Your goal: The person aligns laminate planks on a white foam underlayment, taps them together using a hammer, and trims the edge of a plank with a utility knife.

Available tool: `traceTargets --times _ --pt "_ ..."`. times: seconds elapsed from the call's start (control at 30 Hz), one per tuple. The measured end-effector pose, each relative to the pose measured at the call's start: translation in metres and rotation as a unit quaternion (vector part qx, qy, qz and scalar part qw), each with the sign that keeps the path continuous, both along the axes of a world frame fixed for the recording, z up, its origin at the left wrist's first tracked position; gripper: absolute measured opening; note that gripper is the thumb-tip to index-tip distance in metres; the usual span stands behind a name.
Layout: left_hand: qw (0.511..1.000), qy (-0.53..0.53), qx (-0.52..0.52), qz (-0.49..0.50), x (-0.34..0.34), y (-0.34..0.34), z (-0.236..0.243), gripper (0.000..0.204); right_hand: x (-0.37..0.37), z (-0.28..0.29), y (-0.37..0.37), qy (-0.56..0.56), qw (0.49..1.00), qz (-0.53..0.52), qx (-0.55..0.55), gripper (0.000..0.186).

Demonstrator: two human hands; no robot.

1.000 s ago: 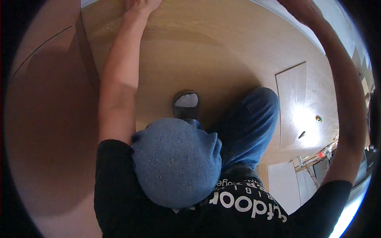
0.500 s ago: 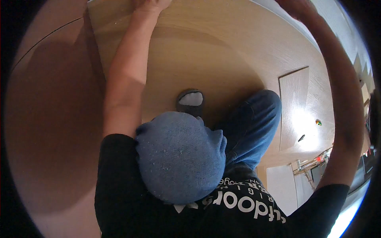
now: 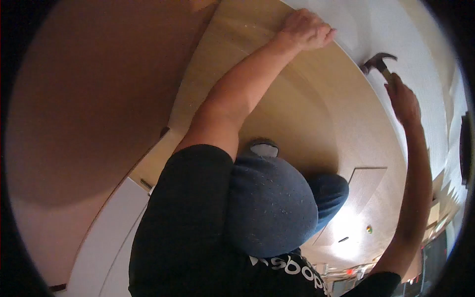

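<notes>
My right hand [image 3: 404, 101] is wrapped round the handle of a claw hammer [image 3: 380, 63]. The hammer's head is at the far right edge of a large light wood panel [image 3: 292, 111], against the pale surface beyond; whether it touches the edge I cannot tell. Farther along that same edge, my left hand [image 3: 308, 30] rests with its fingers curled and pressed together. Anything pinched in those fingers is hidden. My knees are bent over the panel, and a grey-toed shoe [image 3: 264, 149] is planted on it.
On the panel at right lie a smaller flat board [image 3: 368, 185], a small dark piece [image 3: 343, 239] and a small multicoloured round item [image 3: 369, 229]. White boards [image 3: 106, 237] lie at lower left. A reddish-brown surface [image 3: 94, 109] spans the left. Mixed items crowd the lower right.
The view has turned. My left hand has come to the panel's far right edge. My right hand, partly cut off before, is now fully in view with the hammer.
</notes>
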State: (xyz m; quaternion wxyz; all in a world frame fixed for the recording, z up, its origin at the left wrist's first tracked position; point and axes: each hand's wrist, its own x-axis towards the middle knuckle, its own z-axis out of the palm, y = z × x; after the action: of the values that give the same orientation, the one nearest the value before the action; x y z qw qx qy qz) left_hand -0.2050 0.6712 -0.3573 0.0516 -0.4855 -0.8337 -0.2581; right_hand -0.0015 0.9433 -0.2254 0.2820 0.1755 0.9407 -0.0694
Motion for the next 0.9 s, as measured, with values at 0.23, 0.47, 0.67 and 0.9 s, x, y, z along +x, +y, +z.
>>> traceTargets --times 0.23,0.47,0.67,0.9 --pt "1.000 0.020 0.002 -0.022 -0.010 -0.009 0.001 0.047 -0.004 0.006 -0.008 -0.023 1.000 -0.008 0.011 0.044" --pt "0.997 -0.035 -0.069 0.028 -0.075 -0.046 0.013 0.050 -0.001 0.009 -0.012 0.029 0.999 0.006 0.017 0.043" --pt "0.994 -0.022 -0.098 0.039 -0.074 -0.050 0.021 0.047 -0.006 0.015 -0.022 -0.008 0.999 -0.021 0.031 0.045" --pt "0.998 -0.036 -0.036 0.028 -0.062 -0.056 -0.011 0.045 -0.012 0.024 -0.029 0.013 0.999 -0.007 0.031 0.042"
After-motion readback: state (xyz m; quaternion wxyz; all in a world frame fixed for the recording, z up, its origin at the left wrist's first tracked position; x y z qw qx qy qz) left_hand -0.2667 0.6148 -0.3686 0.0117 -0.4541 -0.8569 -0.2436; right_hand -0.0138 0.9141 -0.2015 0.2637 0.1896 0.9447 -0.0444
